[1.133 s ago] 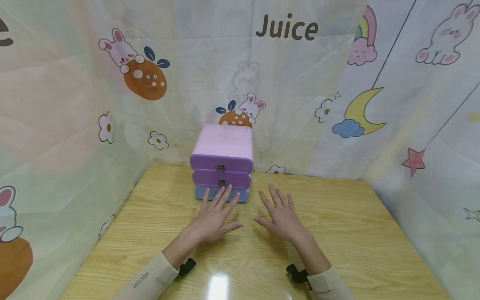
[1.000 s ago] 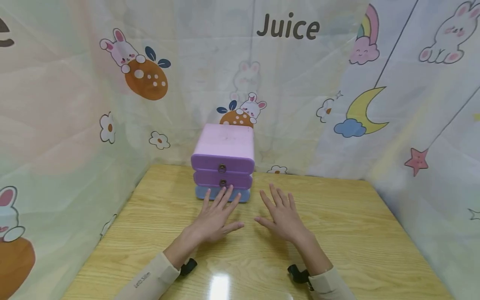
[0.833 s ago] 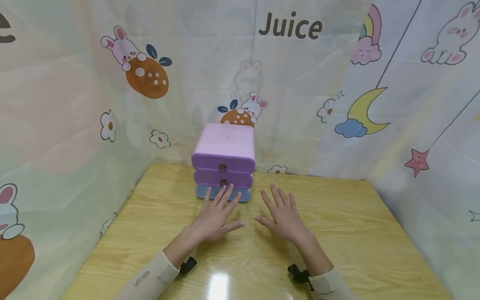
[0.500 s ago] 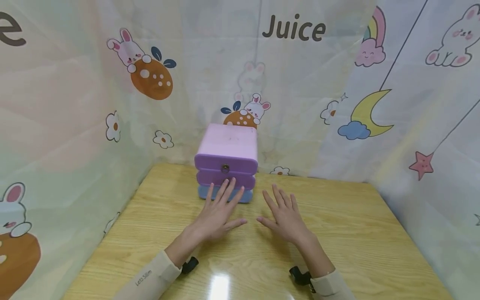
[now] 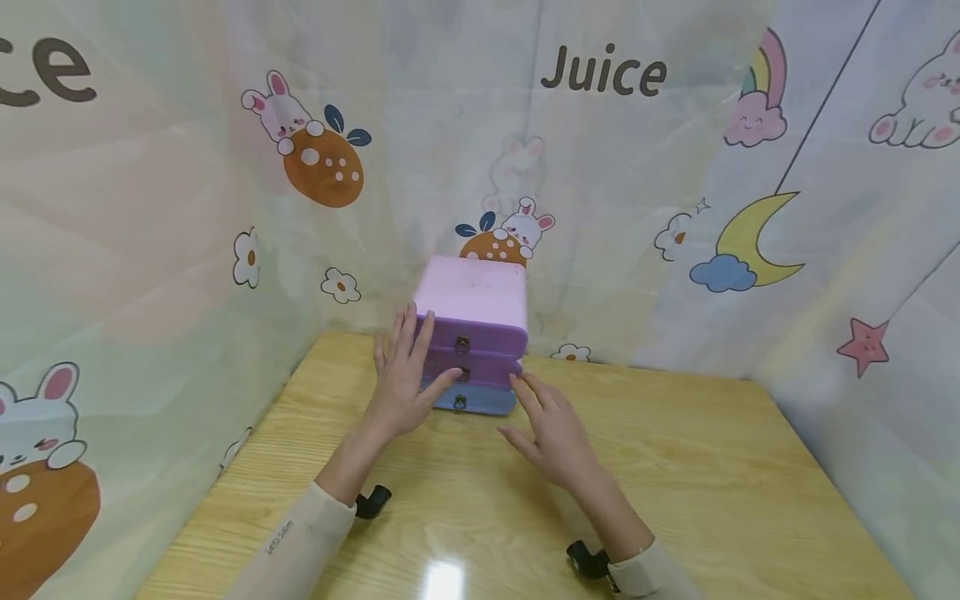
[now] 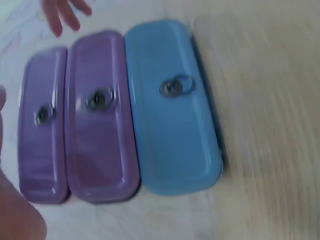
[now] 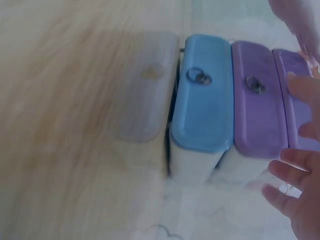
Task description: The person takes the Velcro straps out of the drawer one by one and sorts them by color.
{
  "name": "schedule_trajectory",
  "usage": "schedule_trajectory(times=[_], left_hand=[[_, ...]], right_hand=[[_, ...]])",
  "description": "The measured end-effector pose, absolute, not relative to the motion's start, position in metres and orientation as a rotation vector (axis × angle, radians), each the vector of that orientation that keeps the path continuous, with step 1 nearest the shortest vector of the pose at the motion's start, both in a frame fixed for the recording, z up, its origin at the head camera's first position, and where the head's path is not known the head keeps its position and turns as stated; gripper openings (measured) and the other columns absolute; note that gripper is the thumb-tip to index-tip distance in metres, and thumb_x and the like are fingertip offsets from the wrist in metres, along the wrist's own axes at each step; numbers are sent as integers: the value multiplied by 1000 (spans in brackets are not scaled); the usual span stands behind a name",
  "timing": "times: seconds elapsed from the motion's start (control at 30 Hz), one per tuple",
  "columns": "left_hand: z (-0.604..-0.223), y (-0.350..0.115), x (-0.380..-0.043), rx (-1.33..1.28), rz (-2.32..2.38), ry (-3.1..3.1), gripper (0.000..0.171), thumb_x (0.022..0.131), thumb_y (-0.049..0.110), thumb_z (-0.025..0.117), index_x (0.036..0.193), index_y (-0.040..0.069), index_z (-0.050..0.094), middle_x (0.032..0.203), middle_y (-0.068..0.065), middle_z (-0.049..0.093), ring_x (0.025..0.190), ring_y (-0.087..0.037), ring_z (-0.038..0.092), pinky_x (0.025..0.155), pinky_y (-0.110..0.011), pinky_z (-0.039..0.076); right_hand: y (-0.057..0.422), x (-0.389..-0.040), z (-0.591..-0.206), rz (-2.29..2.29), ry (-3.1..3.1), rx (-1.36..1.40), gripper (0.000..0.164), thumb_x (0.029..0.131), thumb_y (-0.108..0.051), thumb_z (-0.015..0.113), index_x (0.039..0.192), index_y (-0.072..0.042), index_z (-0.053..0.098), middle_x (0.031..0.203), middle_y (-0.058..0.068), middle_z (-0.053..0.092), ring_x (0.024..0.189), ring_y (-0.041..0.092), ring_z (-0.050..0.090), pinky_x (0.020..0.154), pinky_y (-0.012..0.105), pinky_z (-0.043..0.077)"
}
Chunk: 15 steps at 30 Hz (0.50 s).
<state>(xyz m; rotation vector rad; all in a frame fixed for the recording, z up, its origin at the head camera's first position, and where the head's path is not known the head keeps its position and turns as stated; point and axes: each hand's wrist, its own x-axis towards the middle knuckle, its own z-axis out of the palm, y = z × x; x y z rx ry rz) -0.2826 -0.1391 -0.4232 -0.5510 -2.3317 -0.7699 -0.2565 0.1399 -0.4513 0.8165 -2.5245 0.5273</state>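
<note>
A small three-drawer box with a pink top [image 5: 474,287] stands at the back of the table. Two of its drawer fronts are purple, the upper one [image 5: 495,338] and the middle one [image 6: 100,145]; the bottom drawer [image 6: 172,135] is blue. Each front carries a metal ring pull, such as the blue drawer's ring [image 7: 200,76]. All drawers are closed. My left hand [image 5: 401,387], fingers spread, overlaps the box's left front in the head view. My right hand [image 5: 555,429] is just right of the lower front corner, fingers extended and holding nothing.
The wooden table [image 5: 675,467] stretches out around the box. Behind and beside it hangs a printed cloth [image 5: 600,167] with rabbits, flowers and a moon. Black wrist devices, like the left one [image 5: 373,502], sit under both cuffs.
My left hand has moved up and left from in front of the lower drawers to the box's left side. The right hand has shifted slightly toward the box's right corner. The head view has shifted.
</note>
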Motion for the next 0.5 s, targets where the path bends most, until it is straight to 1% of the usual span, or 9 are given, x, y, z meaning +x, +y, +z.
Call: schedule_trajectory(times=[0.1, 0.2, 0.3, 0.4, 0.5], left_hand=[[-418, -147, -290, -491, -907, -2279, 90, 101, 51, 60, 169, 17, 12, 177, -7, 0, 163, -32, 0, 125, -67, -11], [-414, -154, -297, -441, -1055, -2239, 87, 102, 46, 60, 169, 19, 11, 177, -2, 4, 163, -29, 7, 128, -61, -9], [-410, -160, -303, -407, -1197, -2212, 85, 104, 45, 59, 169, 22, 9, 176, -2, 8, 163, -27, 11, 130, -57, -5], [-407, -165, -308, -372, -1336, -2182, 82, 105, 47, 58, 169, 29, 10, 176, 0, 13, 162, -27, 13, 130, -59, 2], [-405, -170, -311, -332, -1471, -2154, 77, 105, 50, 56, 167, 37, 12, 175, 6, 16, 162, -24, 14, 130, -59, 9]], right_hand=[[129, -258, -448, 578, -2489, 827, 74, 99, -46, 70, 160, -12, 42, 151, 17, 54, 137, 36, 53, 108, 56, 51], [119, -261, -445, 575, -2446, 858, 73, 99, -44, 70, 159, -11, 43, 146, 15, 57, 132, 34, 56, 104, 52, 55], [111, -266, -442, 552, -2411, 888, 73, 98, -43, 72, 158, -10, 45, 143, 14, 58, 128, 33, 58, 100, 51, 56], [104, -270, -440, 529, -2393, 904, 73, 97, -41, 74, 157, -10, 46, 143, 13, 58, 125, 32, 60, 97, 51, 57], [97, -274, -437, 521, -2399, 922, 74, 97, -40, 74, 158, -11, 45, 144, 11, 57, 124, 30, 60, 94, 50, 57]])
